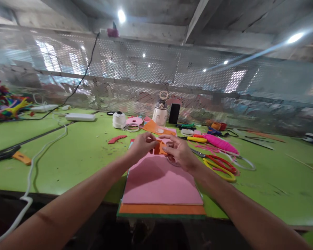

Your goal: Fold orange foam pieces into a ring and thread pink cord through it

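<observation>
In the head view, the markings on the pale bottle point(159, 117) at the far middle are too small for me to read. A dark phone point(174, 114) stands just right of it, upright and leaning slightly.

My right hand point(181, 152) has the small orange piece point(159, 148) pinched between thumb and fingers at its right side. My left hand point(142, 144) is half closed, fingertips bent together at the piece's left edge; I can't tell whether they grip it or only touch it. The piece sits between both hands, over the far part of a pink sheet point(161, 184). Under that sheet, orange and green layers show along the near edge of the green table point(80, 149).

Near my right hand I see scissors point(210, 158) with red and yellow handles, and beyond them a bright pink bundle point(221, 144). A red scrap point(117, 139) lies left of my left hand, with a white spool point(119, 120) farther back. Well to the left, I have a cutter point(22, 158) with an orange end, beside a white cable point(32, 166).
</observation>
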Demonstrator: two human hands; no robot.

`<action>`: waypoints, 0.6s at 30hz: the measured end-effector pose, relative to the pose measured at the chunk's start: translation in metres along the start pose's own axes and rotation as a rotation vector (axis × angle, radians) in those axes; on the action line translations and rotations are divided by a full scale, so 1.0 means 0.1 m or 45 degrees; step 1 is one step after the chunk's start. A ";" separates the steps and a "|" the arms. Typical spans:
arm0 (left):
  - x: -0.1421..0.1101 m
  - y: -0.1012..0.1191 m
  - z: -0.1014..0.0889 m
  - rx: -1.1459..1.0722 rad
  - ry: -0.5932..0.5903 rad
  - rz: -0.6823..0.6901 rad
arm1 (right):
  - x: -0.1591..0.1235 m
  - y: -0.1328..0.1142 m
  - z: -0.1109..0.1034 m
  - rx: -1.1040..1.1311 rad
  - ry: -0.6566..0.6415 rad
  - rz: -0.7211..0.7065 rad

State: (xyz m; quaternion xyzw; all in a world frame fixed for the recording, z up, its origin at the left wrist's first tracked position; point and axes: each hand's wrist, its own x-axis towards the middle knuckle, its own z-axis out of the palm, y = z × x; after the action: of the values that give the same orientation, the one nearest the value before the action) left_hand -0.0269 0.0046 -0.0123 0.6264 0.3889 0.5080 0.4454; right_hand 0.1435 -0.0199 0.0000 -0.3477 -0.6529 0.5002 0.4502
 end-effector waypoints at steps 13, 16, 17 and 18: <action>-0.11 -0.15 0.09 1.046 0.296 0.786 | -0.01 -0.05 0.11 0.178 0.136 0.188; -0.14 -0.11 0.07 1.190 0.163 0.968 | -0.01 -0.02 0.10 0.081 0.119 0.097; -0.15 -0.08 0.06 1.225 0.122 1.016 | -0.01 -0.01 0.09 0.037 0.111 0.058; -0.16 -0.06 0.06 1.253 0.088 1.050 | -0.01 0.01 0.08 -0.007 0.102 0.024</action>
State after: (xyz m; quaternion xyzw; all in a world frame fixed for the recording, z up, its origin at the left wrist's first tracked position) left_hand -0.0244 -0.0095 -0.0227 0.8389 0.3177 0.4196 -0.1387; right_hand 0.1363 -0.0232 -0.0020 -0.3746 -0.6324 0.4884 0.4704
